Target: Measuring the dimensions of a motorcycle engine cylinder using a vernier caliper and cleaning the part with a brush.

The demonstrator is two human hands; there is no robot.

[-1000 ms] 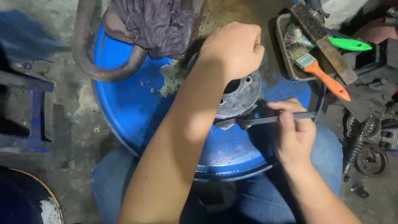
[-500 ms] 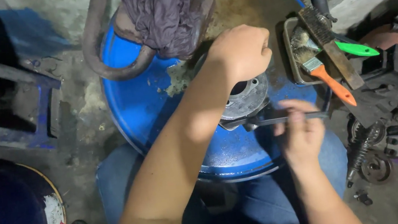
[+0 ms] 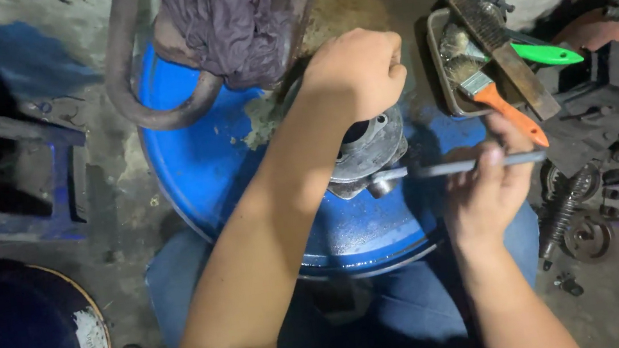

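Note:
A grey metal engine part [image 3: 370,151] sits on top of a blue drum [image 3: 206,163]. My left hand [image 3: 356,70] is closed over the top of that part, pressing on it. My right hand [image 3: 488,187] grips the handle of a long grey wrench [image 3: 458,167], which lies level and reaches left to the part's lower edge, where its head [image 3: 381,182] meets the metal. What lies under my left palm is hidden.
A dark purple rag [image 3: 227,19] hangs over a curved rusty pipe [image 3: 129,86] at the drum's far side. A small tray [image 3: 453,62] at right holds an orange-handled paintbrush [image 3: 501,103], a wire brush [image 3: 503,52] and a green-handled tool [image 3: 547,54]. Springs and machine parts [image 3: 604,201] litter the floor at right.
The view has shifted slightly; my right hand has drawn the wrench a little to the right and up. My left hand stays pressed on the metal part.

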